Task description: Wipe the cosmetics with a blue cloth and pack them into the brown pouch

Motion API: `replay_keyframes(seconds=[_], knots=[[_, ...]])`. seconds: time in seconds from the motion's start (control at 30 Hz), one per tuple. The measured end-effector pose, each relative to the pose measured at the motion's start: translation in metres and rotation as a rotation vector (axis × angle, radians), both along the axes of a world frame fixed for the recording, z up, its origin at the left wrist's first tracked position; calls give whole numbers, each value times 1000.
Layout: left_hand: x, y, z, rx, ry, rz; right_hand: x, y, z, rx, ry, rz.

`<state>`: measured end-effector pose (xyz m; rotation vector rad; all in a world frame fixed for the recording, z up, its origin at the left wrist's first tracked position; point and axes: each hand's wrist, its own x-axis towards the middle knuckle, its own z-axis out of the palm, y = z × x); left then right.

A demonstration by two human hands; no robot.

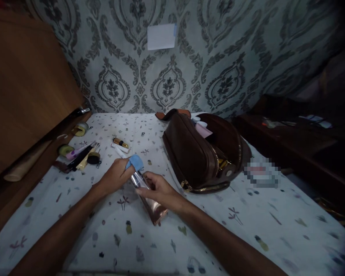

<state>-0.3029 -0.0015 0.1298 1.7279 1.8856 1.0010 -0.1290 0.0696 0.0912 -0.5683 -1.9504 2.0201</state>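
My left hand (116,175) is closed around a small blue cloth (135,161) and presses it against the clear cap end of a rose-gold cosmetic tube (156,211). The fingers of my right hand (158,188) are wrapped around the middle of that tube, holding it just above the patterned white bedsheet (247,226). Right of my hands sits an open brown leather pouch (195,157) with a gold zipper, and pale items show inside it.
Several cosmetics lie at the left: a gold-capped bottle (120,143), pencils and brushes (80,155), a small round jar (79,129). A wooden headboard (23,88) rises on the left. A dark wooden table (290,138) stands to the right, patterned wallpaper behind.
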Motion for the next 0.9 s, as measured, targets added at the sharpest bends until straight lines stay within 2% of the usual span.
replay_keyframes(seconds=[0.07,0.13,0.27,0.43,0.53,0.6,0.77,0.83,0.9], knots=[[0,1,-3,-47,18,43,1,-1,2,164,-55,-36],[-1,1,-6,-79,38,71,3,-2,5,255,-96,-37],[0,1,-6,-109,35,123,5,-7,12,346,-164,-26],[-1,2,-5,-86,30,184,3,-20,20,462,-319,-144],[-3,3,-6,-63,0,192,3,-22,19,466,-302,-209],[-4,4,-7,-40,-40,177,3,-20,17,347,-205,-190],[-8,2,-6,3,-184,126,0,-13,9,-418,27,32],[-9,1,-5,12,-184,120,-1,-13,8,-546,56,42],[-9,2,-4,20,-150,133,-2,-13,8,-542,69,42]])
